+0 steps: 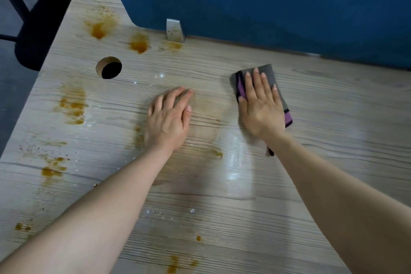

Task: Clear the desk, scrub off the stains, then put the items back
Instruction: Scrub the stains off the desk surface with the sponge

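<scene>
Scrubbing step, desk [333, 184] already bare. Orange stains [73, 107] from near edge up the left edge to the far-left corner. Mid-desk: left hand [168, 118] flat, bracing; right hand [260, 107] flat, pressing cloth [270, 72]. Next, probably: sweep cloth left across stains.

A folded grey-and-purple cloth [270, 73] lies flat on the pale wood-grain desk [333, 118], among orange-brown stains [97, 31].
</scene>
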`<state>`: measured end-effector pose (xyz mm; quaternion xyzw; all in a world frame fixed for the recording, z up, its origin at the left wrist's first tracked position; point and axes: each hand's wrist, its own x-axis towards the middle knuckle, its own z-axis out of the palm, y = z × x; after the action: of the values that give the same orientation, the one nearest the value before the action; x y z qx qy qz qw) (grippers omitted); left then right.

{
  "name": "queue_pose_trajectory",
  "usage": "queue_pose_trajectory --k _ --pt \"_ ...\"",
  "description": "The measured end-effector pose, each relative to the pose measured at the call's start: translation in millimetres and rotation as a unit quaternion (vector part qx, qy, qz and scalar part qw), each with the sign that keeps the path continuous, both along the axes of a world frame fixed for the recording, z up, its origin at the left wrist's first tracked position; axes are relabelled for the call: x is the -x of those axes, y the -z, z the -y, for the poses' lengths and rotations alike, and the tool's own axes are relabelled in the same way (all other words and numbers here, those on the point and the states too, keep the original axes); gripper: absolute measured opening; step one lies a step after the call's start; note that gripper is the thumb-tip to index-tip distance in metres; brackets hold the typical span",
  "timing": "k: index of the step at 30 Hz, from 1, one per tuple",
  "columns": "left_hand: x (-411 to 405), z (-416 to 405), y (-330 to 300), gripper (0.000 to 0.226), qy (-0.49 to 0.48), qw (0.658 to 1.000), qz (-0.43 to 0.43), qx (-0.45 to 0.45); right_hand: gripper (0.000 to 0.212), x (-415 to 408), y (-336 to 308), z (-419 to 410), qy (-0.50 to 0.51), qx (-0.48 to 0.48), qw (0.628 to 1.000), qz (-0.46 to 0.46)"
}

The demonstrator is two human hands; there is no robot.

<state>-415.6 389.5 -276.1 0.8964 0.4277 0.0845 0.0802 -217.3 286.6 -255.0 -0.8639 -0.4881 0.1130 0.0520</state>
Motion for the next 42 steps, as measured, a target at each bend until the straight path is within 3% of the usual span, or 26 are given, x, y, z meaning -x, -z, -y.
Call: queue_pose_trajectory --k 3,7,11,19,24,34,39,42 --pt "-0.4 -0.2 1.5 0.043 0.0 1.0 0.003 0.0 0.058 24.9 0.8 -7.2 0.017 -0.01 1.0 -0.005" --pt "-1.1 0.0 1.1 0.04 -0.007 1.0 0.0 -0.004 0.059 66.4 1.5 -17.0 -0.073 -0.014 0.997 -0.024" --pt "-0.7 0.6 1.7 0.041 -0.006 1.0 -0.001 -0.007 0.057 55.2 -1.0 -9.0 -0.109 -0.023 0.993 -0.045" --pt "-0.4 0.6 0.9 0.04 0.004 1.0 0.027 0.004 0.057 28.8 1.0 26.8 0.085 0.0 0.996 -0.004" --pt "-1.7 0.0 1.7 0.044 -0.002 0.999 0.036 0.01 0.058 105.5 3.7 -15.4 0.009 -0.015 0.999 -0.034" --pt "17.4 -22.2 -4.9 0.044 0.086 0.984 0.097 0.121 0.062 106.0 -1.6 -23.2 0.015 0.033 0.998 -0.042" --pt "61.7 -51.8 -10.1 0.042 0.074 0.993 0.063 0.073 0.056 100.6 -14.3 -29.0 0.036 0.024 0.995 -0.086" --pt "79.5 -63.4 -3.4 0.041 0.072 0.996 0.036 0.039 0.052 98.7 -15.5 -31.2 0.054 -0.017 0.998 -0.014"
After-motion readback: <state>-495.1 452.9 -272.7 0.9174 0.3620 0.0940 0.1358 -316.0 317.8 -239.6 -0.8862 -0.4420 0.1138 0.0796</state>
